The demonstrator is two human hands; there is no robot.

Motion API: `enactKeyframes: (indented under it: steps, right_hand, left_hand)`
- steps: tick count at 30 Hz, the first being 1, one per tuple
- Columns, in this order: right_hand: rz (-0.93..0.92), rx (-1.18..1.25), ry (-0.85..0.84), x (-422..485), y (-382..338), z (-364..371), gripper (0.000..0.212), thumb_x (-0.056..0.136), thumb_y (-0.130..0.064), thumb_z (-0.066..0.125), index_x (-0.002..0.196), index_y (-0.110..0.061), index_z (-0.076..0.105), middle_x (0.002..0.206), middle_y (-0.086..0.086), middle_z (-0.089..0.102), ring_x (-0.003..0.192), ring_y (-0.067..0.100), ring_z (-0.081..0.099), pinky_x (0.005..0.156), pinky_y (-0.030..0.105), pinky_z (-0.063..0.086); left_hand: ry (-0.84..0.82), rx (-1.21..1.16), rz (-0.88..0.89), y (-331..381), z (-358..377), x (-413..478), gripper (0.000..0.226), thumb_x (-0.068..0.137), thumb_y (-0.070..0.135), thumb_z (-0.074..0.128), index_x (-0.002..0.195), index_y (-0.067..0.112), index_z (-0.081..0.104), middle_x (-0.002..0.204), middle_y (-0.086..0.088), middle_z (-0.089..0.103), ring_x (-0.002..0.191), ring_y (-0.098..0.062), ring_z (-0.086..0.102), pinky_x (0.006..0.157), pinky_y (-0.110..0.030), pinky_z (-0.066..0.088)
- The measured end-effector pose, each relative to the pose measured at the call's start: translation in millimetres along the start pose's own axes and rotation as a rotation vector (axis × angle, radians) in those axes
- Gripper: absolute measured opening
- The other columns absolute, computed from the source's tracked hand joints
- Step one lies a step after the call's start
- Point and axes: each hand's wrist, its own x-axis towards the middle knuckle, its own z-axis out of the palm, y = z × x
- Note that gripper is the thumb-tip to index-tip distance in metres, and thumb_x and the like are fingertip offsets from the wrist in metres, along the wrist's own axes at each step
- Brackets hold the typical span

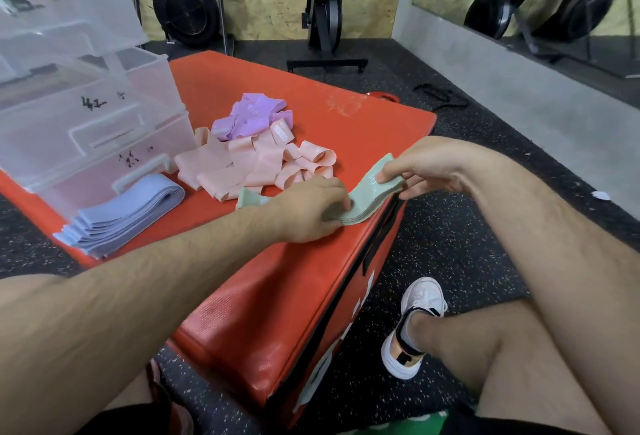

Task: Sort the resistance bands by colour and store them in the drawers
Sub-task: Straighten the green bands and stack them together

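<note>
Gripping mint-green rubber band stack [374, 188] with left hand [311, 213], right hand [426, 164], atop red padded box [346, 116]; speckled black gym floor [450, 244]; illegible scrawl marking clear plastic drawers [104, 123] leftward.

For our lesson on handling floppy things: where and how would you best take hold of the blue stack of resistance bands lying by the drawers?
Probably the stack of blue bands at its aligned far end, pinched top and bottom from the open right side; the near ends fan out, and the drawers crowd the left.
</note>
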Motion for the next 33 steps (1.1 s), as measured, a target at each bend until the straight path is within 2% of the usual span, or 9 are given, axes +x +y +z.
enactKeyframes:
  steps: [3,5,12,15,21,25,27,30,33]
  right_hand:
    - [-0.033,0.003,-0.025,3.6,-11.1,14.0,0.030,0.079,-0.010,0.082,0.106,0.000,0.073,0.100,0.011,0.078,0.085,0.016,0.076,0.065,0.024,0.058]
    - [-0.048,-0.013,-0.034,7.6,-20.5,21.9,0.032,0.078,-0.011,0.082,0.106,0.000,0.073,0.101,0.012,0.078,0.083,0.016,0.075,0.065,0.025,0.058]
    - [-0.108,-0.059,-0.071,14.7,-44.1,42.0,0.027,0.078,-0.010,0.082,0.101,0.001,0.074,0.094,0.012,0.079,0.085,0.017,0.077,0.069,0.027,0.061]
    - [-0.113,-0.048,-0.083,18.9,-49.5,53.5,0.030,0.076,-0.009,0.082,0.103,0.002,0.074,0.097,0.014,0.078,0.087,0.020,0.077,0.072,0.029,0.061]
    - [-0.133,-0.090,-0.087,20.0,-66.1,96.5,0.029,0.076,-0.007,0.082,0.101,0.004,0.072,0.093,0.015,0.077,0.074,0.019,0.076,0.064,0.026,0.062]
    - [-0.153,-0.164,-0.077,26.3,-75.4,137.3,0.030,0.073,-0.013,0.083,0.098,-0.001,0.069,0.092,0.014,0.075,0.074,0.023,0.077,0.073,0.031,0.064]
    - [-0.169,-0.229,-0.034,29.9,-80.1,149.9,0.029,0.072,-0.021,0.084,0.090,-0.007,0.065,0.088,0.008,0.070,0.070,0.023,0.076,0.064,0.026,0.060]
    - [-0.176,-0.254,-0.004,36.4,-83.8,159.9,0.028,0.073,-0.022,0.084,0.085,-0.010,0.062,0.083,0.005,0.065,0.058,0.020,0.072,0.043,0.016,0.046]
    - [-0.173,-0.320,-0.015,39.2,-82.5,167.7,0.030,0.072,-0.025,0.084,0.087,-0.010,0.063,0.083,0.004,0.065,0.053,0.016,0.070,0.042,0.015,0.044]
  left_hand:
    - [-0.032,0.019,0.038,-2.5,-5.9,-5.5,0.040,0.081,0.032,0.069,0.118,0.018,0.067,0.120,-0.002,0.055,0.108,-0.023,0.052,0.091,-0.042,0.044]
    - [-0.046,0.127,0.029,-5.5,-15.0,-14.5,0.045,0.082,0.043,0.068,0.123,0.024,0.066,0.122,-0.001,0.050,0.108,-0.025,0.047,0.093,-0.039,0.040]
    - [-0.091,0.385,-0.226,-35.7,-53.8,-69.0,0.035,0.089,0.060,0.054,0.113,0.035,0.061,0.108,0.013,0.054,0.110,-0.018,0.044,0.094,-0.037,0.034]
    - [-0.056,0.292,-0.281,-39.6,-47.2,-83.3,0.035,0.088,0.055,0.058,0.120,0.039,0.060,0.118,0.018,0.053,0.117,-0.017,0.042,0.092,-0.036,0.029]
    - [0.014,0.195,-0.335,-43.9,-47.4,-90.4,0.037,0.085,0.051,0.065,0.121,0.043,0.064,0.122,0.025,0.055,0.126,-0.014,0.033,0.098,-0.037,0.021]
    - [0.058,0.068,-0.411,-44.1,-49.9,-92.0,0.036,0.077,0.040,0.073,0.111,0.035,0.062,0.099,0.023,0.058,0.121,-0.007,0.028,0.099,-0.034,0.016]
    - [0.056,-0.056,-0.457,-43.8,-50.7,-94.9,0.034,0.077,0.031,0.076,0.106,0.030,0.058,0.091,0.021,0.052,0.115,-0.006,0.032,0.097,-0.029,0.022]
    - [0.187,-0.439,-0.500,-51.8,-48.6,-101.0,0.042,0.074,0.010,0.080,0.104,0.016,0.050,0.099,0.002,0.060,0.100,-0.017,0.059,0.085,-0.026,0.049]
    - [0.311,-0.599,-0.500,-54.5,-49.8,-104.6,0.060,0.074,0.002,0.079,0.115,0.025,0.043,0.119,-0.006,0.053,0.103,-0.026,0.062,0.087,-0.039,0.057]
